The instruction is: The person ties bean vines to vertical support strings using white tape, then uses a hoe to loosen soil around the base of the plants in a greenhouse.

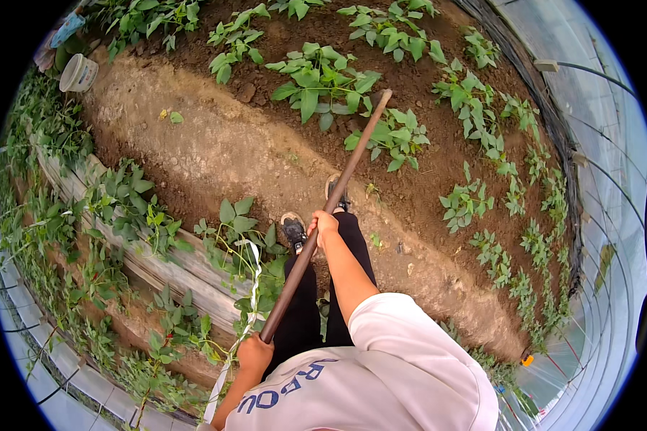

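A long brown pole, the handle of a tool, runs diagonally across the view from my waist to the planted soil. Its near end is in my left hand, low beside my thigh. Farther up the pole, in front of my knees, my right hand is closed round it. The far end lies between two leafy green plants, one at the left and one at the right. Whatever head the tool has there is hidden or too small to tell.
I stand on a bare dirt path. Planted rows flank it, with weathered boards and a white strip at the left. A white bucket stands at the upper left near a partly visible person. Plastic greenhouse sheeting curves round the right.
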Demonstrator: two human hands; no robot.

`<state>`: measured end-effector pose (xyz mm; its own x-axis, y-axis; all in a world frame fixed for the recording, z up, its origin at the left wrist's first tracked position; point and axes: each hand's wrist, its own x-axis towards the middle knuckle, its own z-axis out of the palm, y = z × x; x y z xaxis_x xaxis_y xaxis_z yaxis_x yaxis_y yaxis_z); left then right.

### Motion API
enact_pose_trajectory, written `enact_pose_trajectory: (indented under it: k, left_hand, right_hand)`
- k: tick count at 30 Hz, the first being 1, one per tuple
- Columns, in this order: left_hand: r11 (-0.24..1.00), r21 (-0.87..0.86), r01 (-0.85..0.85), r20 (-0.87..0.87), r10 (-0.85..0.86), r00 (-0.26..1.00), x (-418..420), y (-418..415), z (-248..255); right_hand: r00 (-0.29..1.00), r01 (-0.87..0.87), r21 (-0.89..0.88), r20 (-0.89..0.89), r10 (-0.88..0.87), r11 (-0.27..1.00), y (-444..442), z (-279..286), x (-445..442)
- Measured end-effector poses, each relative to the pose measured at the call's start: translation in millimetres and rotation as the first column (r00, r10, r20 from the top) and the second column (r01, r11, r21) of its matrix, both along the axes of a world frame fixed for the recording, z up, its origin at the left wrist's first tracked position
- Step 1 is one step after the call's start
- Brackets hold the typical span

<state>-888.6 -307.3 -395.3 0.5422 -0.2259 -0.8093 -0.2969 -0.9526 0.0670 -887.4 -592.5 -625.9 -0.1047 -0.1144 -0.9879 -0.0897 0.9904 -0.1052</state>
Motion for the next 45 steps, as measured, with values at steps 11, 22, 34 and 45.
enact_pose_trajectory:
  k: [11, 22, 34, 45]
  left_hand:
    - [0.991, 0.136, -0.022, -0.012, 0.023, 1.0, 2.1, 103.7, 72.6]
    - [0.984, -0.169, 0.055, 0.066, -0.045, 0.997, 4.0, -59.5, -36.0]
    - [0.982, 0.191, -0.006, -0.045, 0.015, 0.999, -5.4, 124.1, 102.2]
    - [0.99, -0.137, -0.026, -0.03, 0.023, 0.999, -11.2, 27.6, -43.1]
  right_hand:
    - [0.986, 0.058, 0.167, 0.143, -0.083, 0.984, 91.9, 78.8, -10.4]
    - [0.987, 0.015, -0.18, 0.162, 0.015, 0.984, -108.7, 36.4, -5.7]
    - [0.976, 0.047, 0.287, 0.19, -0.105, 0.957, 107.5, 89.3, -27.8]
    - [0.984, 0.059, -0.214, 0.177, -0.02, 0.975, -31.2, 75.2, -9.4]
